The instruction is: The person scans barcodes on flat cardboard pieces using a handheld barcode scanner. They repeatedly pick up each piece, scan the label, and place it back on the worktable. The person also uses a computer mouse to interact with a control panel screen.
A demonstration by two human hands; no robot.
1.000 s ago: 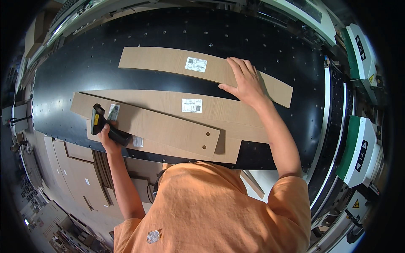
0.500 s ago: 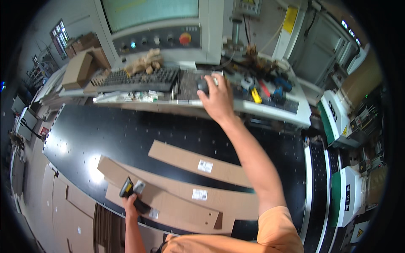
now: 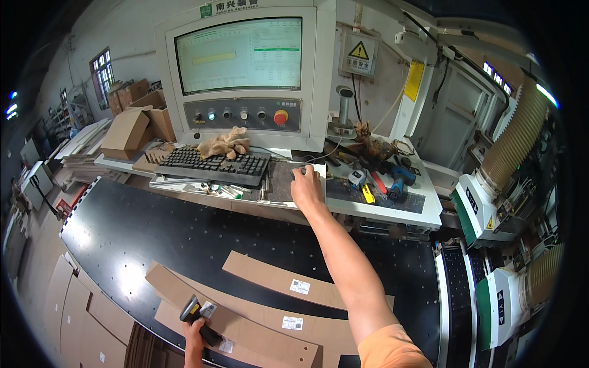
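Observation:
My left hand (image 3: 193,334) is closed around the grip of a black and yellow handheld barcode scanner (image 3: 191,309), held over the brown panels near the lower edge. Under it lies a long brown panel (image 3: 245,319) with two small holes at its right end; white labels show beside the scanner. At the console shelf, my right hand (image 3: 308,189) curls over a dark computer mouse (image 3: 302,171), which its fingers mostly hide. Farther up stands a lit monitor (image 3: 239,58) showing a yellow strip drawing. Another labelled narrow panel (image 3: 264,273) rests on the black table (image 3: 184,224).
A keyboard (image 3: 215,164) with a work glove (image 3: 224,143) on it sits left of the mouse. To the right lie a tape measure (image 3: 356,178), a yellow cutter (image 3: 368,194) and a blue power tool (image 3: 399,179). White-green machine heads (image 3: 491,208) stand at the right.
The view has tilted upward, bringing the whole monitor into sight. My right hand remains at the mouse, its fingers now more curled. My left hand still holds the scanner over the panels.

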